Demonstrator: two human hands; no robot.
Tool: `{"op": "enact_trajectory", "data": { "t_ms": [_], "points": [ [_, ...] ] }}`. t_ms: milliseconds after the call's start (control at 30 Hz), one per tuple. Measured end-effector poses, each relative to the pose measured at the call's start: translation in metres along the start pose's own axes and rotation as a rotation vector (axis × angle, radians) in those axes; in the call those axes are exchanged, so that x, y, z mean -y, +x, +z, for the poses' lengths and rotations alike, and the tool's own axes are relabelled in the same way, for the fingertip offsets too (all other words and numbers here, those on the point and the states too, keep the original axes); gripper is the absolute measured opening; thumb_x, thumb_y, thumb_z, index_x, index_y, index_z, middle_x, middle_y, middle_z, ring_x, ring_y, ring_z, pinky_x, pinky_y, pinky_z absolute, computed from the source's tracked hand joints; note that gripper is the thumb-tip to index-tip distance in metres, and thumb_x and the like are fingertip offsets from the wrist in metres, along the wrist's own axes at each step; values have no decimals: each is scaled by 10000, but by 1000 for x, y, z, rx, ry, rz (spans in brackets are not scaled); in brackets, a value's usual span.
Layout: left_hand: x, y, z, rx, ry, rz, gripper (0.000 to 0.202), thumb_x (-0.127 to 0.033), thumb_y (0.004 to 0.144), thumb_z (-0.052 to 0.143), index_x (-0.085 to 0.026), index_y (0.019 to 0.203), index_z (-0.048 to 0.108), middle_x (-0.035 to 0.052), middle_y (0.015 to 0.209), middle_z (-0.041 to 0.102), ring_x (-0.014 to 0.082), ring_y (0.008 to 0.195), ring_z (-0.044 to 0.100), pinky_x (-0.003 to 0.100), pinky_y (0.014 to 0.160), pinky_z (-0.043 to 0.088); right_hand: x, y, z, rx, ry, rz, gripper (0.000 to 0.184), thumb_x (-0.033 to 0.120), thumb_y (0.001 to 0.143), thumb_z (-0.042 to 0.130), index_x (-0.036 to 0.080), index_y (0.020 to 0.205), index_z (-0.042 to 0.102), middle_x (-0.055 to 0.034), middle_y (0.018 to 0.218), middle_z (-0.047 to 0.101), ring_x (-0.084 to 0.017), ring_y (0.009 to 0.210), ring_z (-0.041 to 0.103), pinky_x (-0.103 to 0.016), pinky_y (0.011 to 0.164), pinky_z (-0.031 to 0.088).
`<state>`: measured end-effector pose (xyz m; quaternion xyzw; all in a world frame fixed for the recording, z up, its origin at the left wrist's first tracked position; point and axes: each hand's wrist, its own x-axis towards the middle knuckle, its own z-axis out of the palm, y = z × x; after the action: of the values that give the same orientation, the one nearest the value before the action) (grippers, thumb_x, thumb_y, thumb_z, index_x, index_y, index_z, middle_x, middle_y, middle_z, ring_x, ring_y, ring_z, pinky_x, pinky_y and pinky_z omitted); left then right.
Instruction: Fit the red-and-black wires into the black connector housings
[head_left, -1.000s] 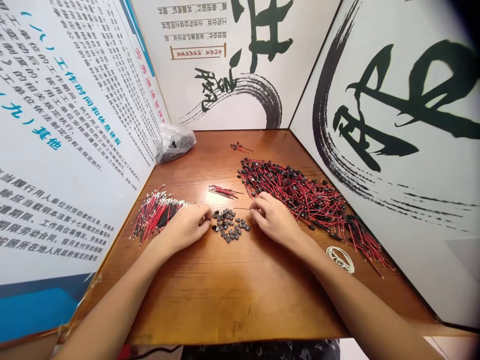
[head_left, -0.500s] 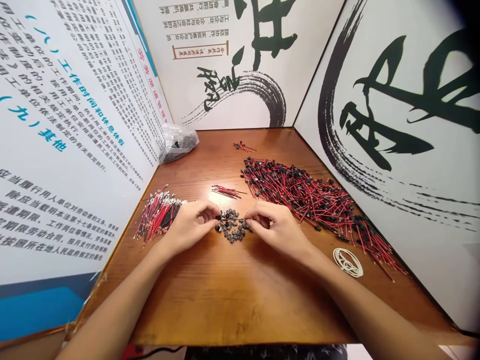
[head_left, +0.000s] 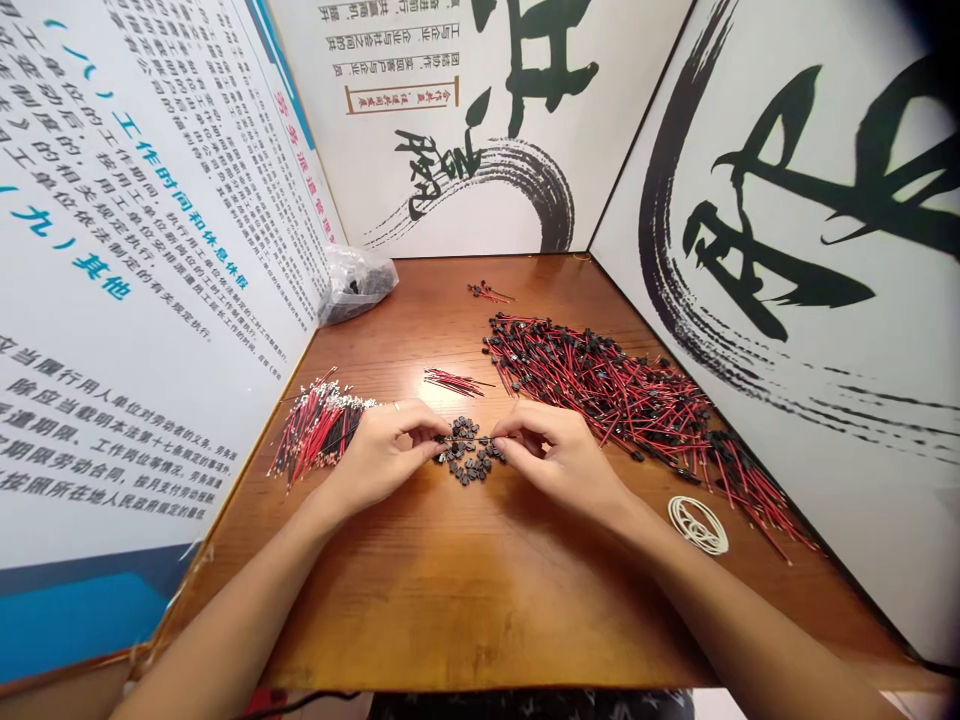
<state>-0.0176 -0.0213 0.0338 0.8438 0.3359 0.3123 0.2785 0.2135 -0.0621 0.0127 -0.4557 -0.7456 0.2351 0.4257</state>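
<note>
Fingertips [head_left: 442,436] at the edge of black connectors [head_left: 466,460]

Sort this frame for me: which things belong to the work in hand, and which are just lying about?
Part of the work:
left hand
right hand
thin wire pinched between them
loose black connectors
red-and-black wire bundle
large pile of wires with connectors

Lying about:
clear plastic bag
white cord loops

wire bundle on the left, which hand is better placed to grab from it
Left, probably: the left hand sits just beside the wire bundle, while the right hand is beyond the black connectors.
</note>
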Motion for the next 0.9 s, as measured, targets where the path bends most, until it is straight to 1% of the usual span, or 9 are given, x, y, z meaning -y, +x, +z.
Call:
{"op": "enact_trajectory", "data": {
  "t_ms": [300,500,667,900],
  "points": [
    [0,0,0,-11,-2,25,141,-51,814,671,-166,888,706,16,828,698,120,740,608,258,707,467,0,0,-1,20,-9,3,125,117,834,589,166,741,658,11,676,585,-106,605,483,-260,595,367],
    [-1,-1,0,-17,-16,27,138,-51,814,670,-161,890,705,27,842,702,128,756,619,261,713,471,1,0,-2,14,-5,-26,142,133,850,576,161,744,667,7,671,590,-105,600,483,-264,600,366],
    [-2,0,1,-24,-1,39,144,-43,812,667,-160,888,703,28,835,701,128,749,618,261,707,471,1,0,-3,17,-7,-38,147,139,848,581,160,725,659,10,650,586,-104,589,482,-262,596,364],
    [-1,0,2,-23,65,69,179,-7,799,649,-152,890,701,29,829,699,129,746,614,262,694,465,3,0,-4,60,-2,-70,145,145,849,573,168,735,658,20,621,575,-97,560,472,-251,566,346]
  ]
}}
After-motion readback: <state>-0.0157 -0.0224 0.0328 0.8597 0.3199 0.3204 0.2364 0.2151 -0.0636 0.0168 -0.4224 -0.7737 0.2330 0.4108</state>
